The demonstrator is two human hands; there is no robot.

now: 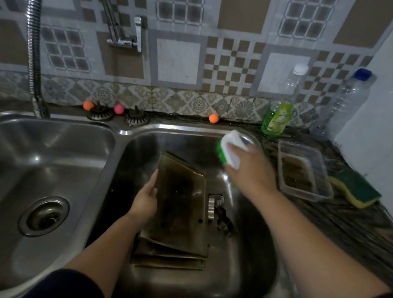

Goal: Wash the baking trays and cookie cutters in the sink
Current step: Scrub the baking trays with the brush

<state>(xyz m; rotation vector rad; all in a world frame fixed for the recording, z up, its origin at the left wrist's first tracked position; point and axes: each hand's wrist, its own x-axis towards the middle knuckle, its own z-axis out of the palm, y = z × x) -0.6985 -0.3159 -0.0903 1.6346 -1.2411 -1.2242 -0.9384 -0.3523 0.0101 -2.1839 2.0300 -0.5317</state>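
Note:
A stack of dark, stained baking trays (179,212) lies in the right basin of the steel double sink (282,269). My left hand (145,199) grips the left edge of the top tray, which is tilted up. Metal cookie cutters (219,212) lie on the basin floor just right of the trays. My right hand (251,166) is above the basin's back right corner, closed around a white scrub brush with green bristles (230,148). The brush is clear of the trays.
The left basin (35,176) has a drain and a flexible hose tap (33,32) above it. On the right counter stand a green dish soap bottle (277,117), a clear plastic container (303,174), a green-yellow sponge (356,189) and an empty water bottle (346,101).

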